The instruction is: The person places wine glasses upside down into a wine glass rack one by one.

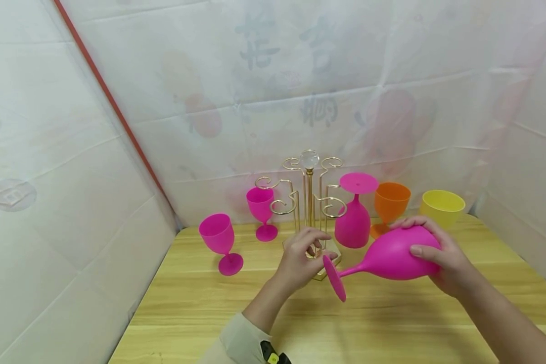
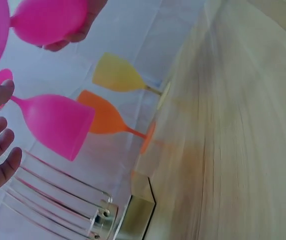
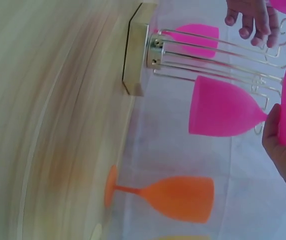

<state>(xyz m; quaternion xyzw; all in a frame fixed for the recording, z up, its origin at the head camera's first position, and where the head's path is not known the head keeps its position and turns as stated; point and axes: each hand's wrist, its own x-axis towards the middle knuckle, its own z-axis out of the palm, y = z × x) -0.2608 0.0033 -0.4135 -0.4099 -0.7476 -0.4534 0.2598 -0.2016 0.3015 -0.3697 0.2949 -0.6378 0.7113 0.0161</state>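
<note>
My right hand (image 1: pixel 446 258) grips a pink goblet (image 1: pixel 400 255) around its bowl, the goblet lying nearly level with its foot pointing left. Close to that foot is my left hand (image 1: pixel 302 255), fingers parted and loosely bent; whether the thumb touches the foot I cannot tell. In the left wrist view the left hand's fingers (image 2: pixel 5 165) hold nothing. Behind the hands stands a gold wire goblet rack (image 1: pixel 310 202) with a clear ball on top. A second pink goblet (image 1: pixel 352 227) hangs upside down on the rack's right side, also seen in the right wrist view.
Two pink goblets stand upright left of the rack, one nearer (image 1: pixel 217 235) and one farther (image 1: pixel 261 205). An orange goblet (image 1: pixel 391 202) and a yellow goblet (image 1: pixel 442 207) stand at the back right. White printed cloth (image 1: pixel 255 76) surrounds the wooden table (image 1: pixel 186 313).
</note>
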